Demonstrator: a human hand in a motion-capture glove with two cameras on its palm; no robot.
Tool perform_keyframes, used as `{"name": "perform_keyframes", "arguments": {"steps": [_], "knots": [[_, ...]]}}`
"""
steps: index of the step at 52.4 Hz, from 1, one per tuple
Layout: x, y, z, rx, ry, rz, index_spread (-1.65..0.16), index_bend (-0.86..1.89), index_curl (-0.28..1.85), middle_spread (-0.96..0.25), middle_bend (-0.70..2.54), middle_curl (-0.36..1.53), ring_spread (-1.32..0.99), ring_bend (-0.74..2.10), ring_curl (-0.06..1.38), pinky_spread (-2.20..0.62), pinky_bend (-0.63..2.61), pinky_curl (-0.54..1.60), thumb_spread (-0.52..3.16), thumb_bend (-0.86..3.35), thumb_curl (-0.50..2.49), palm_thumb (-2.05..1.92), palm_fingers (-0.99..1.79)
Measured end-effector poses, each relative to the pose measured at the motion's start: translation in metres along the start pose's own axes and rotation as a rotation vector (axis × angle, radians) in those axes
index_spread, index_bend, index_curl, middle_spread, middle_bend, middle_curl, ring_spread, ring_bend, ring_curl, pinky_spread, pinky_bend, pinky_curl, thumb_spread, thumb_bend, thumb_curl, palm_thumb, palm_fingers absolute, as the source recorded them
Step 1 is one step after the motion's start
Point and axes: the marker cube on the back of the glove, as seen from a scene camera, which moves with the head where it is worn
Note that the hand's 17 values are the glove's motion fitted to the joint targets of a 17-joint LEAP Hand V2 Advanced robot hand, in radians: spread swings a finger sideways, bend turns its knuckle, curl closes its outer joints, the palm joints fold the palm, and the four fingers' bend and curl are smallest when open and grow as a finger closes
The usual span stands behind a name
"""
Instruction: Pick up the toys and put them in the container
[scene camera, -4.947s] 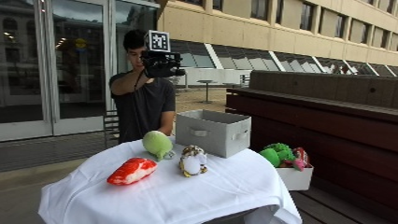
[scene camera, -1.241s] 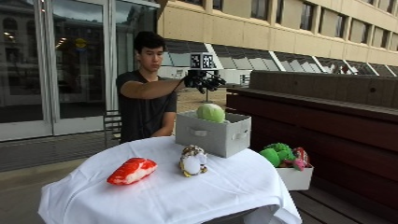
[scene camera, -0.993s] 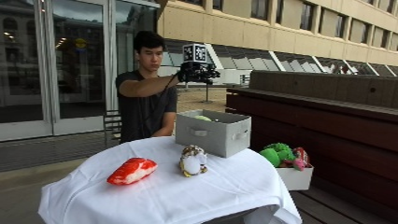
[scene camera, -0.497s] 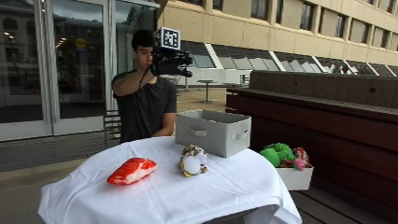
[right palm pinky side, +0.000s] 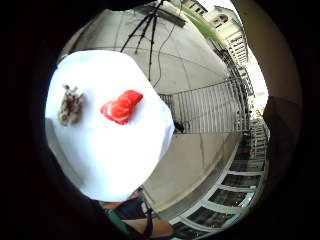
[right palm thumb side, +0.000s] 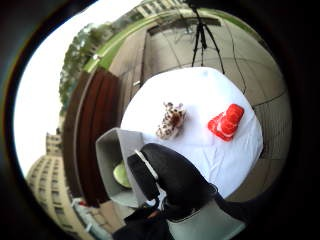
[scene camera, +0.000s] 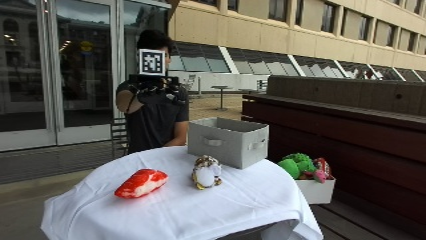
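A grey fabric container (scene camera: 229, 142) stands at the back of the round table under a white cloth (scene camera: 200, 212). A red and white plush toy (scene camera: 141, 183) lies at the front left, and a small spotted bird toy (scene camera: 207, 171) stands beside it, in front of the container. My gloved right hand (scene camera: 157, 93) is raised at chest height behind the table, left of the container, holding nothing, fingers relaxed. In the thumb side palm view a green round toy (right palm thumb side: 121, 175) lies inside the container (right palm thumb side: 107, 150), with the spotted toy (right palm thumb side: 171, 120) and red toy (right palm thumb side: 226, 121) on the cloth.
A white bin (scene camera: 315, 190) with green and pink plush toys sits on the dark wooden bench to the right of the table. A tripod (right palm pinky side: 145, 25) stands on the paving beyond the table. Glass doors are behind the person.
The green toy went from the table into the container: the hand carried it over, let it go, then drew back up and away toward the person's chest.
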Motion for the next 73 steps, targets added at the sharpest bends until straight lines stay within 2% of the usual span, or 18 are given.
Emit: {"name": "perform_keyframes", "arguments": {"steps": [6,11,15,19,23,27,32,52,59,64,65,67,73], "knots": [[0.020,-0.009,0.038,-0.001,-0.038,0.018,-0.32,0.14,0.27,-0.08,0.16,0.33,-0.17,0.15,0.22,-0.02,0.71,0.30,1.01,-0.08,0.18,-0.11,-0.18],[0.028,-0.011,0.061,-0.061,-0.034,0.074,-0.32,0.13,0.26,-0.08,0.16,0.33,-0.17,0.16,0.23,-0.01,0.69,0.30,0.99,-0.08,0.18,-0.10,-0.16],[0.038,-0.015,0.086,-0.092,-0.036,0.054,-0.33,0.14,0.27,-0.09,0.16,0.32,-0.17,0.17,0.23,-0.01,0.68,0.30,0.97,-0.09,0.18,-0.11,-0.15],[0.045,-0.023,0.111,-0.079,-0.038,0.113,-0.33,0.14,0.26,-0.09,0.16,0.32,-0.17,0.17,0.23,-0.01,0.67,0.31,0.96,-0.08,0.18,-0.11,-0.15],[0.050,-0.027,0.134,-0.054,-0.050,0.089,-0.33,0.13,0.26,-0.09,0.16,0.32,-0.16,0.17,0.23,0.00,0.67,0.31,0.95,-0.09,0.18,-0.11,-0.14],[0.051,-0.020,0.153,-0.110,-0.065,0.117,-0.33,0.11,0.25,-0.07,0.16,0.31,-0.13,0.19,0.24,0.01,0.70,0.32,0.94,-0.08,0.18,-0.10,-0.13],[0.055,-0.019,0.181,-0.102,-0.062,0.076,-0.34,0.10,0.24,-0.04,0.15,0.31,-0.08,0.20,0.24,0.03,0.79,0.34,0.94,-0.07,0.19,-0.08,-0.09],[0.064,-0.005,0.244,-0.354,-0.030,0.123,-0.35,0.14,0.23,0.02,0.16,0.30,-0.01,0.32,0.30,0.04,1.07,0.41,1.06,0.05,0.27,0.18,-0.02],[0.063,0.001,0.251,-0.369,-0.028,0.136,-0.35,0.22,0.27,0.00,0.17,0.30,-0.03,0.44,0.33,0.00,1.08,0.40,1.14,0.15,0.31,0.39,0.16],[0.064,0.003,0.255,-0.323,-0.053,0.161,-0.36,0.33,0.31,-0.02,0.15,0.29,-0.07,0.48,0.34,-0.08,1.05,0.38,1.17,0.19,0.33,0.49,0.28],[0.064,0.004,0.255,-0.306,-0.058,0.167,-0.36,0.38,0.34,-0.04,0.14,0.29,-0.11,0.57,0.37,-0.18,1.12,0.40,1.18,0.22,0.36,0.55,0.55],[0.064,0.004,0.255,-0.272,-0.067,0.174,-0.35,0.40,0.33,-0.06,0.14,0.27,-0.16,0.61,0.35,-0.26,1.11,0.36,1.17,0.24,0.38,0.60,0.69],[0.061,0.001,0.246,-0.213,-0.095,0.173,-0.32,0.49,0.40,-0.12,0.19,0.29,-0.28,0.71,0.40,-0.39,1.06,0.36,1.09,0.23,0.43,0.66,0.88]]}}
